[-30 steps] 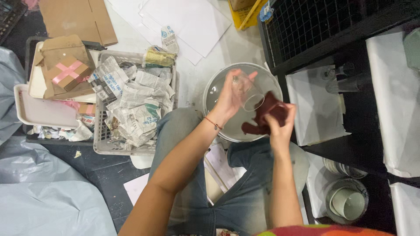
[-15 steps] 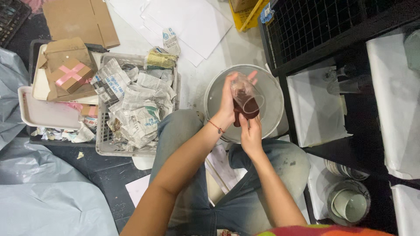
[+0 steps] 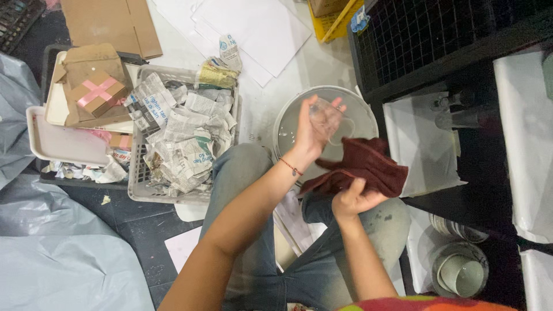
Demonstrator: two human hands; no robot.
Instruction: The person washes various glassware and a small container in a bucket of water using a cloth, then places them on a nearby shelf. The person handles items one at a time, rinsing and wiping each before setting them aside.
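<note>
My left hand (image 3: pixel 310 131) grips a clear drinking glass (image 3: pixel 329 119), tilted on its side above a round white basin (image 3: pixel 288 124) on the floor. My right hand (image 3: pixel 352 200) holds a dark red cloth (image 3: pixel 362 167), which hangs spread out just below and to the right of the glass. The cloth is outside the glass and apart from it. A red bracelet sits on my left wrist. My knees in blue jeans are under both arms.
A grey plastic basket (image 3: pixel 138 190) full of crumpled newspaper stands to the left, with trays and cardboard boxes (image 3: pixel 95 92) beyond it. A black shelf (image 3: pixel 461 167) on the right holds white paper, clear glasses (image 3: pixel 455 118) and, lower, stacked bowls (image 3: pixel 458 270).
The red cloth was pushed inside the glass half a second ago; now my right hand has pulled it out and down to the right. The glass stays in my left hand.
</note>
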